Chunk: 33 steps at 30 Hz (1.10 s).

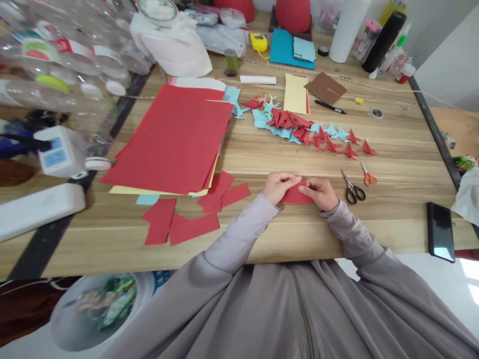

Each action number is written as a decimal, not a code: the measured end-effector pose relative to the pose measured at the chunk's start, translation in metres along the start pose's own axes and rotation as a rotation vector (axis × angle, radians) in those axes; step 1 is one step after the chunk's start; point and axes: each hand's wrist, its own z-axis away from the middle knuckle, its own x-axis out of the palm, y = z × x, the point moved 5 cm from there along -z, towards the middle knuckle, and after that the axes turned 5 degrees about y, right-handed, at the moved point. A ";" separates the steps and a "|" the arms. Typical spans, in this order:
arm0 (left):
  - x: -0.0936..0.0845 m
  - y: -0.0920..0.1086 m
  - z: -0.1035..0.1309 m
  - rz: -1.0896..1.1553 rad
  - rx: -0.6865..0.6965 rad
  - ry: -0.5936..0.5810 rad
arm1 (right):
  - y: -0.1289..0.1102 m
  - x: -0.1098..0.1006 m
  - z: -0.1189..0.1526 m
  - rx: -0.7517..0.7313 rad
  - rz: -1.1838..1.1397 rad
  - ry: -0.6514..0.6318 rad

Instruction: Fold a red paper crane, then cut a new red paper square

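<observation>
Near the front of the wooden table, a small piece of red paper is pinched between both hands. My left hand grips its upper left edge, thumb against fingers. At the upper right, my right hand holds the same sheet with thumb and fingertips. The fingers partly hide its top edge, so I cannot tell how it is folded. Behind my hands lie several folded red and blue paper cranes. Black-handled scissors and orange-handled scissors rest to the right of my right hand.
A stack of large red sheets covers the left side, with cut red pieces in front. Brown paper, a black pen and a yellow tape measure lie farther back. A phone sits at the right edge; plastic bottles crowd the left.
</observation>
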 end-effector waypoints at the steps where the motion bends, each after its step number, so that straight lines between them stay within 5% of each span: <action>1: 0.000 0.000 0.000 0.009 -0.010 0.002 | 0.000 0.000 0.000 0.010 -0.016 -0.004; 14: -0.002 -0.003 -0.001 0.018 -0.015 0.054 | -0.002 -0.009 -0.001 0.056 -0.100 0.142; 21: -0.009 0.000 -0.002 -0.019 0.077 0.150 | -0.002 -0.003 -0.001 0.019 -0.042 0.040; 33: -0.010 -0.001 -0.002 -0.013 0.070 0.128 | -0.013 -0.010 0.000 -0.039 -0.007 0.150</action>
